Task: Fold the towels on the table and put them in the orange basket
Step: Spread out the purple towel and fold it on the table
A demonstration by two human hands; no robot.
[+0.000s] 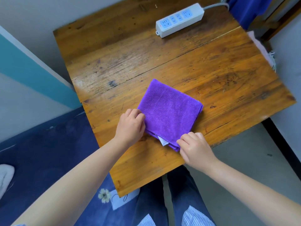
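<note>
Pinching near corners of folded purple towel [169, 111]: left hand [130, 126], right hand [195, 149]; fingertips hidden, white tag [163, 141] apparently half-tucked.

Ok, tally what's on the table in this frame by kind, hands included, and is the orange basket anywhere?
Purple towel, folded, on the wooden table: 1
White power strip: 1
Hands gripping the towel's near edge, left hand and right hand: 2
Orange basket: 0, not in view
Total: 4
</note>
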